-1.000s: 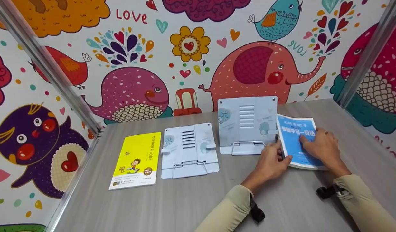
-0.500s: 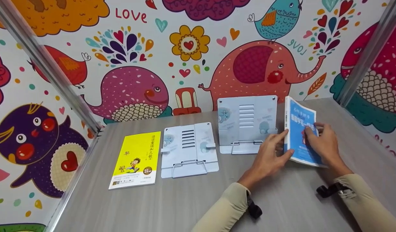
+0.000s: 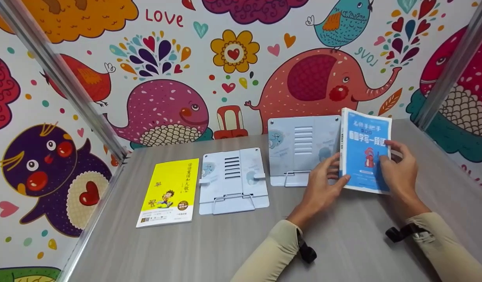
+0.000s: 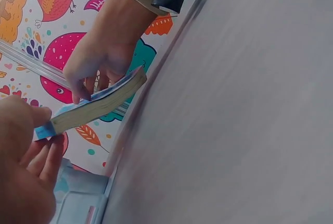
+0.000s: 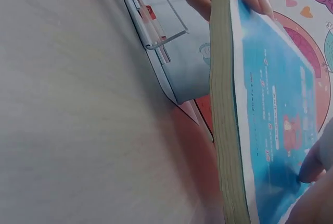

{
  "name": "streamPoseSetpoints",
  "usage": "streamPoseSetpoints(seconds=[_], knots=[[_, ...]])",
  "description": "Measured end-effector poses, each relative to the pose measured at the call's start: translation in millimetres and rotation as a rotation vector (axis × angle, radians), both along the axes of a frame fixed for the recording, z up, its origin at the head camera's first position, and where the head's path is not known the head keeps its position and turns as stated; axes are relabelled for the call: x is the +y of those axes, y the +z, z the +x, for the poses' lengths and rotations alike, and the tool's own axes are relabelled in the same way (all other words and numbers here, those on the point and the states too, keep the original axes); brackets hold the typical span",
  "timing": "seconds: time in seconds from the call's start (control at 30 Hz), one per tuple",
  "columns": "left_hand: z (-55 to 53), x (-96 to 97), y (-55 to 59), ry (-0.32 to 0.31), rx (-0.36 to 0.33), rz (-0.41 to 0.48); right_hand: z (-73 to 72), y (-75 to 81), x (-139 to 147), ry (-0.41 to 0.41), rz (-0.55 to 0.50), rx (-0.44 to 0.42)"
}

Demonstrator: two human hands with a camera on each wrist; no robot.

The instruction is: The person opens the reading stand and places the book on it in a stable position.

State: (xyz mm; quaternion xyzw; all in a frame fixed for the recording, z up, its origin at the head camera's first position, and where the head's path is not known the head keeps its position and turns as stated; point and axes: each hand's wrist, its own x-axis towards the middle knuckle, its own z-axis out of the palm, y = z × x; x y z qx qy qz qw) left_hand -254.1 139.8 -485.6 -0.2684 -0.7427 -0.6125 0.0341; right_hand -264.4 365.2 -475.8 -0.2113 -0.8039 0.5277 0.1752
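A blue paperback book [image 3: 362, 156] with white lettering is held tilted up off the table between both hands. My left hand [image 3: 321, 184] grips its spine side near the lower corner, thumb [image 5: 263, 0] on the cover and fingers behind. My right hand [image 3: 401, 168] grips the opposite edge, its thumb on the cover and the other fingers partly hidden behind. The page block [image 4: 99, 107] faces the left wrist view, bowed slightly. Just left of the book stands a white metal book stand [image 3: 303, 147] with a wire ledge, partly overlapped by the left hand in the head view.
A second white book stand [image 3: 233, 180] leans back in the middle of the grey table [image 3: 178, 250]. A yellow book [image 3: 170, 192] lies flat to its left. A wall [image 3: 241, 94] with cartoon animals borders the back, and metal posts [image 3: 68, 78] rise at the sides.
The blue book has been raised from lying low on the table to a steeper, more upright pose, its cover turning toward the head camera. Both hands stayed on it.
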Motion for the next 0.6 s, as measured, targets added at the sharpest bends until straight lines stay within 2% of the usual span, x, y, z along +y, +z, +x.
streamPoseSetpoints(seconds=[0.27,0.47,0.6], knots=[[-4.4,-9.6,1.9,0.066,-0.004,0.021,5.2,5.6,-11,-0.006,-0.05,0.145],[-12.8,-26.0,4.1,0.122,-0.032,0.027,10.3,11.5,-20,0.119,-0.131,0.238],[-20.3,-37.2,3.8,0.146,-0.036,0.051,12.0,12.7,-25,0.193,-0.05,0.293]])
